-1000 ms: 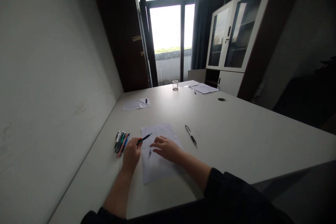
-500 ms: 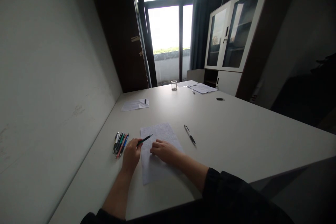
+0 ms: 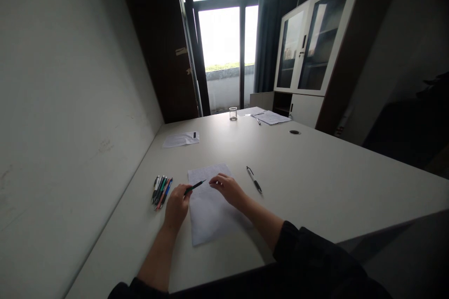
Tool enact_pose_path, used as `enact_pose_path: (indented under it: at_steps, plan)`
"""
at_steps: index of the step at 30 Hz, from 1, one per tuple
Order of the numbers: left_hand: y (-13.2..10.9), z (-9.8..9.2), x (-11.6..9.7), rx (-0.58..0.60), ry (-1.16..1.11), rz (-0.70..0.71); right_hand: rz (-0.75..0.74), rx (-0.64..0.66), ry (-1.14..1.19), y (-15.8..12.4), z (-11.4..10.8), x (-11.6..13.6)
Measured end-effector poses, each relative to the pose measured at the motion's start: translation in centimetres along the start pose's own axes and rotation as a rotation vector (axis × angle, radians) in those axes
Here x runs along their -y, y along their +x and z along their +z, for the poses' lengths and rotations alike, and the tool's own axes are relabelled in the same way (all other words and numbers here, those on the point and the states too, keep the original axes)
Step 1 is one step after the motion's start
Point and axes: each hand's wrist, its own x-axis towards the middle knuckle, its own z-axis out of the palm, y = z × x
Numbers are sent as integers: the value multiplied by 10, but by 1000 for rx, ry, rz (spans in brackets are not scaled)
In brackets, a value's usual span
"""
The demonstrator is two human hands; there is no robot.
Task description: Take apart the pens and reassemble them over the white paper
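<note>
My left hand [image 3: 178,205] is closed around a dark pen [image 3: 196,186], its narrow end pointing up and to the right over the sheet of paper [image 3: 210,224]. Just right of that end is my right hand [image 3: 228,189], raised above the paper. Its fingers are bent and drawn together at the tips; anything between them is too small to make out. Left of my left hand lies a bunch of several pens [image 3: 162,191] in different colours. To the right of the paper a white and black pen [image 3: 254,179] lies by itself.
The white table [image 3: 315,182] meets a wall [image 3: 70,126] on the left. Farther back are another paper [image 3: 180,140] with a small dark item, a clear glass cup [image 3: 233,113], and stacked sheets [image 3: 271,117] with a pen beside them. A round hole [image 3: 295,132] is set in the tabletop.
My right hand has risen from the paper and moved a little forward and right, nearer the pen's narrow end. My left hand keeps the dark pen in almost the same spot.
</note>
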Motion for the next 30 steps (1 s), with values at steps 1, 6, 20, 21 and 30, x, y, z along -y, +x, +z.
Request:
enact_pose_path:
  at_steps: [1, 6, 20, 21, 30]
  plan:
    - [0, 0, 0, 2, -6, 3, 32, -38, 34, 1, -2, -1]
    - [-1, 1, -3, 33, -32, 14, 89, -139, 112, 2, -5, -7]
    - [-1, 1, -8, 75, -72, 18, 83, -89, 121, 0, -1, -9]
    - [-1, 1, -8, 76, -75, 18, 81, -89, 118, 0, -1, -9]
    - [-2, 1, -9, 86, -79, 23, 76, -67, 117, 1, 2, -7]
